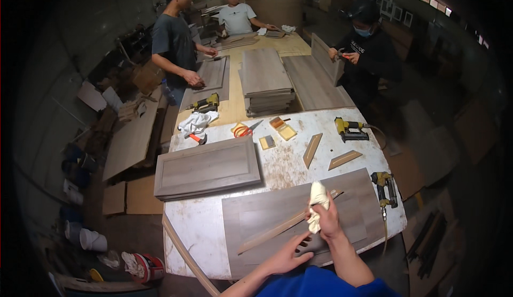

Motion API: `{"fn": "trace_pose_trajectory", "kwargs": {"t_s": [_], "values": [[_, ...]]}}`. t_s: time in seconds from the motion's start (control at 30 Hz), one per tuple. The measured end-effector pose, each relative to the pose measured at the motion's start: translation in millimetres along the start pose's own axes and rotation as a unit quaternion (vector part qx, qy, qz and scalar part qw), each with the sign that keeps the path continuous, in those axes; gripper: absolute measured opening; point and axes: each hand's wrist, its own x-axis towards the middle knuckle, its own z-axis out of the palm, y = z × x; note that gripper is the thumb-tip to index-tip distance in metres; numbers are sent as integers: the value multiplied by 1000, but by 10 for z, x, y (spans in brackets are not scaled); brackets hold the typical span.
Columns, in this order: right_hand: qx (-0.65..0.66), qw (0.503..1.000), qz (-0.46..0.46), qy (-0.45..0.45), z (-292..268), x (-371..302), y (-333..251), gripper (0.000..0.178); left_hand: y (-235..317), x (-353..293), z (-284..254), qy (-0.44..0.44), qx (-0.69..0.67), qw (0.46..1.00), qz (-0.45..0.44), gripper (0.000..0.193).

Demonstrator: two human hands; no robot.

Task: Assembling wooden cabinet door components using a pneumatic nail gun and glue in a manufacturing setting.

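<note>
1. Head view, landmark: I take the flat grey panel (352, 211), lying on the near end of the white-topped table (189, 238).
2. Right hand (331, 222), above the panel's middle: fingers curled closed around a bunched cream cloth (317, 194), which pokes out above and below the grip.
3. Left hand (288, 257), over the panel's near edge: open, fingers extended and somewhat parted, nothing visibly held. I cannot tell whether it presses on the panel.
4. Wood strip (270, 234): lies diagonally across the panel, its far end partly behind the cloth.
5. Around the panel: framed panels (206, 167) stacked beyond its left corner, two short mitred pieces (344, 159) beyond its far edge, a nail gun (382, 187) just off its right end.
6. Handling, my judgement: cloth light, soft, best bunched in the palm; strip light and stiff but slender, so hold near mid-length, clear of its pointed ends; panel broad, flat, probably smooth, best taken by opposite edges.
7. Hard to make out: strip-to-cloth contact, covered by the right hand; dark patches among the left fingers, perhaps shadow; whether the cloth is a rag or a glove.
</note>
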Motion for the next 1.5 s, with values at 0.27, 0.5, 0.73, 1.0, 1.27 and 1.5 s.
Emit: {"fn": "trace_pose_trajectory", "kwargs": {"t_s": [0.27,0.5,0.73,1.0,1.27,1.5], "values": [[145,970,48,-187,153,-308,-111,53,490,-197,-564,213,51,974,63,29],[143,951,69,-265,325,-462,-75,53,1135,-196,-824,263,228,913,212,27],[35,958,82,-273,405,-553,-94,54,1304,-216,-911,240,307,882,267,30],[-132,958,52,-250,415,-576,-34,42,1194,-265,-1028,200,493,794,296,25],[19,960,155,-231,415,-467,51,40,1116,-219,-1147,190,527,771,303,20],[-10,956,156,-249,309,-331,194,41,1152,-242,-1207,159,538,778,282,17]]}}
